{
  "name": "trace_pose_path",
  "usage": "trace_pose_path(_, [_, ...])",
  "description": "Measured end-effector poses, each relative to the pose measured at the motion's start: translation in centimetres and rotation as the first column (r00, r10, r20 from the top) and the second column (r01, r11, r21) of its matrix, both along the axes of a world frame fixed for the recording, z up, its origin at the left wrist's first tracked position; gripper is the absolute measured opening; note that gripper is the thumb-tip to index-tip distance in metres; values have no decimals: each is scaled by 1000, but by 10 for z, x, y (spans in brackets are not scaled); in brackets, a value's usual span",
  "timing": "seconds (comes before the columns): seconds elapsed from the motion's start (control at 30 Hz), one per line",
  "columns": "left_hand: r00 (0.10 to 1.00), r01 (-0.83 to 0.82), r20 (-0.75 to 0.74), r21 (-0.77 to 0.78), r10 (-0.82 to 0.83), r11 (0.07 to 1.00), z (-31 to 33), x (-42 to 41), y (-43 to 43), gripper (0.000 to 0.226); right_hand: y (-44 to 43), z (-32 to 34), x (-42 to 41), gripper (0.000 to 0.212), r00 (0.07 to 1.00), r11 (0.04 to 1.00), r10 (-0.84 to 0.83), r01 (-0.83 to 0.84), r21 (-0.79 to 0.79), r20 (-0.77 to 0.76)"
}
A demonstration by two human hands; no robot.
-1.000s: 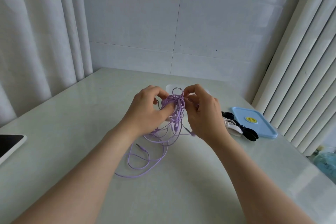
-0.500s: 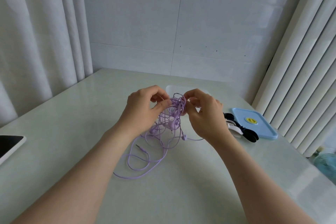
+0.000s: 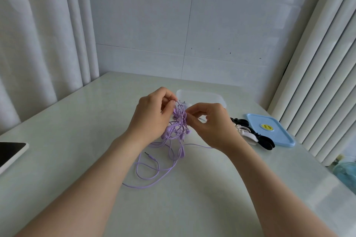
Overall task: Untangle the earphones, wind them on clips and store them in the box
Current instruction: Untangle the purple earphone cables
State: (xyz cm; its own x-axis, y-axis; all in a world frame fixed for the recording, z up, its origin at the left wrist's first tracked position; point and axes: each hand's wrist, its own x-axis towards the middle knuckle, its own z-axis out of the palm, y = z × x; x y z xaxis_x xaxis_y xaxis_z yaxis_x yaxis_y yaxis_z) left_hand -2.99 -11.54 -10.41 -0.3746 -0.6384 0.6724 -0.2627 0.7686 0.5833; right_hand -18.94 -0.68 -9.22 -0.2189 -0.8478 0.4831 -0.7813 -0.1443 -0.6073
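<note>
Purple earphones [image 3: 178,127] hang as a knotted bunch between the two hands, raised a little above the table [image 3: 77,121]. The left hand [image 3: 152,119] pinches a loop at the top of the bunch between thumb and forefinger, its other fingers curled behind the cords. The right hand [image 3: 212,127] pinches a strand at the bunch's right side with thumb and fingertips, knuckles bent. Both hands grasp the cords.

Below the hands the loose cable drops onto the tabletop and spreads toward the viewer in wide loops, and one strand trails off under the right wrist. A jack plug [image 3: 149,155] lies on the surface just left of the loops.

Behind the hands stands a clear plastic box [image 3: 202,95], open at the top and partly hidden by the fingers. To its right lies a heap of black and white clips [image 3: 250,134], touching the near edge of a light blue lid [image 3: 269,131] with a yellow mark in its middle.

The tabletop is pale, glossy and faintly green, and it reflects the light. A dark-screened tablet [image 3: 9,152] in a white frame sits at its left edge. White curtains [image 3: 38,34] hang at the left, large white wall tiles [image 3: 192,25] fill the back, and ribbed white drapes [image 3: 317,63] close off the right. A pale blue fan [image 3: 346,173] shows low in the right corner, beyond the table's edge.
</note>
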Motion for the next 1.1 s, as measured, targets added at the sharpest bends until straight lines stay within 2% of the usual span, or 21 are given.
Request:
trace_pose_path(0.17, [996, 46, -84, 151, -34, 988, 5, 2, 2, 14, -4, -2, -3, 14, 997, 997, -72, 72, 16, -15])
trace_pose_path(0.3, [998, 32, -58, 228, -20, 973, 5, 3, 3, 26, -8, -3, -7, 15, 980, 981, -193, 191, -31, -47])
trace_pose_path(0.37, [999, 34, -30, 227, -28, 973, 5, 3, 5, 28, -12, -5, -8, 15, 971, 972, -234, 232, -43, -43])
trace_pose_path(0.43, [1000, -12, 22, 157, 9, 988, 3, 3, 2, 23, -14, -7, -9, 15, 965, 965, -262, 262, -31, -15])
trace_pose_path(0.5, [995, -65, 78, 89, 58, 994, 2, 4, -4, 16, -11, -6, -9, 15, 949, 949, -312, 313, -33, 46])
trace_pose_path(0.6, [980, -133, 157, 79, 119, 988, 1, 7, -7, 35, -11, -3, -13, 19, 907, 924, -366, 381, -36, 209])
trace_pose_path(0.67, [961, -202, 212, 100, 178, 974, 5, 10, -2, 42, -11, -2, -12, 27, 890, 938, -312, 344, -38, 333])
trace_pose_path(0.77, [950, -261, 212, 131, 230, 956, 6, 11, 0, 34, -9, 0, -10, 28, 873, 954, -249, 295, -47, 419])
trace_pose_path(0.87, [966, -239, 135, 137, 221, 961, 3, 10, -7, 25, -4, 5, -3, 22, 843, 965, -209, 258, -32, 496])
trace_pose_path(1.0, [986, -133, 112, 90, 122, 987, -2, 9, -11, 12, -3, 7, -1, 21, 817, 937, -280, 347, -42, 505])
trace_pose_path(1.03, [991, -103, 96, 132, 90, 986, -2, 9, -10, 12, -2, 8, -1, 21, 810, 934, -286, 355, -40, 512])
trace_pose_path(1.1, [1000, -4, 6, 339, 2, 941, 1, 8, -5, 12, -1, 10, 0, 22, 789, 937, -264, 346, -47, 555])
